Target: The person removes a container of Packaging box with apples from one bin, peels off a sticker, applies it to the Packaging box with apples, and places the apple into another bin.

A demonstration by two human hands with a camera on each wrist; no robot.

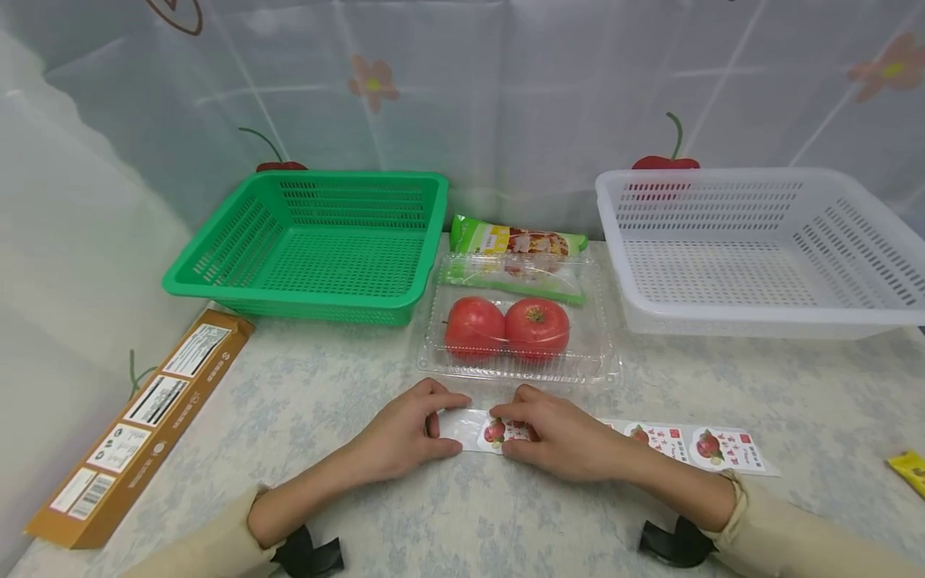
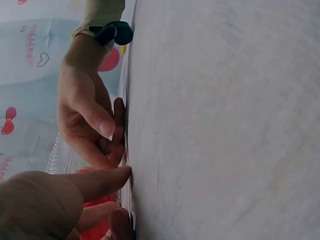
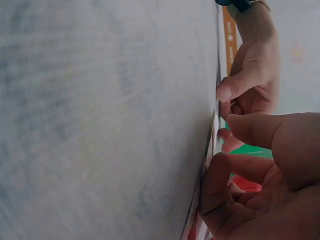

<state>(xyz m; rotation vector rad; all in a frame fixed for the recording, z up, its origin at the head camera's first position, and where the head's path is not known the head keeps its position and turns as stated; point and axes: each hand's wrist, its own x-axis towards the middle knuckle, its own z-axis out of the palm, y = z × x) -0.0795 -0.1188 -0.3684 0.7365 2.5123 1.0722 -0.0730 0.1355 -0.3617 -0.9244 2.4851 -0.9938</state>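
Note:
A white strip of stickers (image 1: 694, 446), printed with red fruit and red lettering, lies across the table in front of me in the head view. My left hand (image 1: 406, 432) grips the strip's left end, thumb at the near edge and fingers at the far edge, beside a blank glossy stretch. My right hand (image 1: 567, 437) holds the strip around a fruit sticker (image 1: 495, 432), thumb and forefinger on opposite edges. The right palm and wrist hide part of the strip. Seen from the left wrist, the right hand (image 2: 92, 115) is low at the tabletop, close to the left thumb.
A clear plastic clamshell box (image 1: 588, 321) with two red tomato-like fruits (image 1: 538, 327) stands beyond the hands. Behind lies a green food packet (image 1: 477, 237). Green (image 1: 347, 301) and white (image 1: 759, 317) baskets flank them. A long brown box (image 1: 137, 425) lies left, a yellow packet (image 1: 909, 470) right.

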